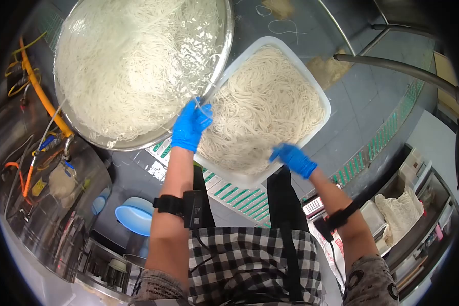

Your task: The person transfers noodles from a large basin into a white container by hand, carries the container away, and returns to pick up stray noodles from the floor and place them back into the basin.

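Note:
My left hand (191, 125), in a blue glove, is at the lower right rim of a large round metal basin (228, 48) of water. Pale noodles (132, 66) fill the basin. The fingers are curled, and a thin noodle strand (200, 106) crosses them. Beside the basin stands a white plastic tub (325, 97) heaped with cooked-looking noodles (270, 97). Over the tub's near edge my right hand (294, 159), also blue-gloved, is blurred with its fingers drawn together. A smeared greyish patch lies next to its fingertips; I cannot tell what it holds.
Metal tubing (392, 61) rises at the upper right. Stray noodles (285, 28) lie on the wet tiled floor beside slotted drain covers (239, 201). A blue bowl (135, 217) is at lower left, near an orange hose (41, 94). Shelves (418, 219) with containers stand at right.

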